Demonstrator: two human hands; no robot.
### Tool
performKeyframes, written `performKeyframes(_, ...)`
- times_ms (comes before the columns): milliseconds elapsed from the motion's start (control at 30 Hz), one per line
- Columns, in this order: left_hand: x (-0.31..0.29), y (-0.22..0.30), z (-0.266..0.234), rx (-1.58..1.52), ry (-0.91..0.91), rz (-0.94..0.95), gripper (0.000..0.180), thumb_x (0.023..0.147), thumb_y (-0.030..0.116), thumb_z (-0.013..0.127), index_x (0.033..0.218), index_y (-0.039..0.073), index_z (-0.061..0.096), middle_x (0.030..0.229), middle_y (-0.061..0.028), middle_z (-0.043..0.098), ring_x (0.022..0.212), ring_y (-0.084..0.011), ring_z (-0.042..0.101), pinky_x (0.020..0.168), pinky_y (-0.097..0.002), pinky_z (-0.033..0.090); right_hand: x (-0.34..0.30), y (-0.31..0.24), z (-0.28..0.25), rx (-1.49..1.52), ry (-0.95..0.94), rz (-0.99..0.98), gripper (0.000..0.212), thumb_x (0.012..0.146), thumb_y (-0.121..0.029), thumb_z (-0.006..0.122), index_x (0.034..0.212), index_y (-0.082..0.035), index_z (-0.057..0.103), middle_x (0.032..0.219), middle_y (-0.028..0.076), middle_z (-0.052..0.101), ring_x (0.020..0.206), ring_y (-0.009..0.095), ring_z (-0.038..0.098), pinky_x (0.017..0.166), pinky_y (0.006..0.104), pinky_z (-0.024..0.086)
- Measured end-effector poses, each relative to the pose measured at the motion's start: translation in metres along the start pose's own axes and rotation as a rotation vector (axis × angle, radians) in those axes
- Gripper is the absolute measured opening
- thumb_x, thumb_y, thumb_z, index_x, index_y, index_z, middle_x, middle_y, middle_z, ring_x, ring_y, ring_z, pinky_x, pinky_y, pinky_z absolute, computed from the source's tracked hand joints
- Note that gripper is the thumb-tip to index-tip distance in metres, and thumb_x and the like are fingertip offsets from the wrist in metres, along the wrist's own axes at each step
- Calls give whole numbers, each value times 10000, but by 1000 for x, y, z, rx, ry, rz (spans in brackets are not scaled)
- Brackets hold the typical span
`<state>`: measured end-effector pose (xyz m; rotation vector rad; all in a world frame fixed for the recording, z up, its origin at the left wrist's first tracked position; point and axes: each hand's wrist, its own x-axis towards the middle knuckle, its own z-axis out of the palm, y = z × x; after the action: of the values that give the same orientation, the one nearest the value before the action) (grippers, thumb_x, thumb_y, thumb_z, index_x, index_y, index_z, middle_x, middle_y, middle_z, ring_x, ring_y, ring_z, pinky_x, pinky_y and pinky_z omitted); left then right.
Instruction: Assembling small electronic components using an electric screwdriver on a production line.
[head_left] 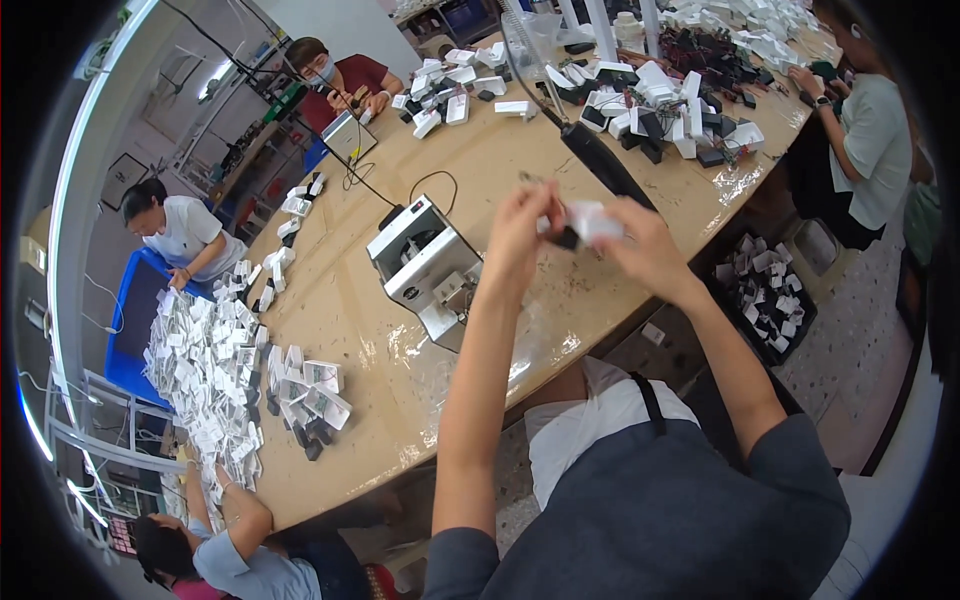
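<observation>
Above the table's near edge, my right hand (648, 252) grips a small white plastic case (592, 222), blurred by motion. Close beside it my left hand (518, 228) is closed, its fingers pinched at a small part that I cannot make out. A dark piece (567, 239) shows between the two hands, under the white case; which hand has it is unclear. Left of my left hand stands a silver-and-white bench machine (425, 265) with a round dark opening. A black cylindrical tool on a cord (603, 165) hangs just beyond my hands.
Brown-covered table (380, 375). White cases form a large heap (205, 350) at left and a smaller pile (308, 390); a white-and-black pile (660, 105) lies at far right. A black crate (765, 300) of parts stands on the floor at right. Several people work around the table.
</observation>
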<state>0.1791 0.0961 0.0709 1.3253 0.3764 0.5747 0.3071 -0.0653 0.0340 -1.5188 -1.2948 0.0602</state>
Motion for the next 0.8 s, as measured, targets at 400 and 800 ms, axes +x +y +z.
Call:
performKeyframes(400, 14, -46, -27, 1252, 231, -43, 281, 923, 264, 652, 979, -10, 678, 974, -202, 725, 921, -339, 715, 752, -428, 552, -12, 1, 22, -186, -341, -120, 236, 815, -128, 745, 1029, -45, 690, 1049, 130, 647, 1045, 334, 602, 886, 395, 496)
performKeyframes(800, -214, -48, -34, -39, 301, 33, 291, 1036, 66, 549, 1317, 10, 499, 1188, -93, 589, 1052, -150, 607, 903, -297, 535, -88, -38, 67, 221, -603, -364, 250, 804, -127, 775, 1035, -85, 689, 990, 64, 637, 982, 286, 618, 889, 409, 487)
